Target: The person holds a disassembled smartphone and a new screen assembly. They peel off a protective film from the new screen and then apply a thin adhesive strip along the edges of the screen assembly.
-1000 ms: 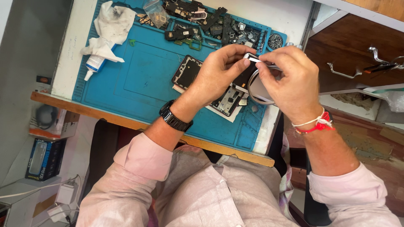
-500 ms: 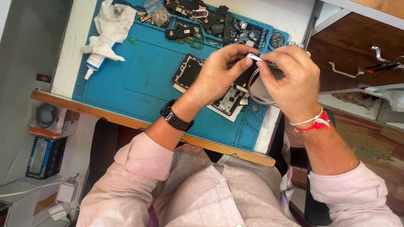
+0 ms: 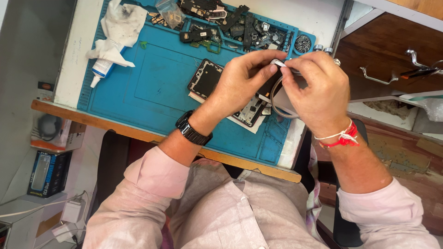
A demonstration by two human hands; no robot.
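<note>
Nearest to the camera, pink sleeves and a black wristwatch on the left arm are seen, with a red and white thread tied round the right wrist. Just beyond, both hands are raised together over the right part of the blue work mat. A small white strip is pinched between the left hand and the right hand; the fingertips of both are pressed together on it, thumb against forefinger, and the two hands touch each other at that point. A thin pale loop, perhaps a cable or tape, is seen hanging below the right hand; where it ends cannot be told.

Under the hands an opened phone lies flat on the mat, partly covered by the left hand. The grip is best kept at the very tips, light and even, so that so small a piece is not bent or dropped among the parts below.

Farther off, a white tube and a crumpled rag lie at the far left of the mat, and dark loose parts are spread along its far edge. To the right a brown drawer stands.
</note>
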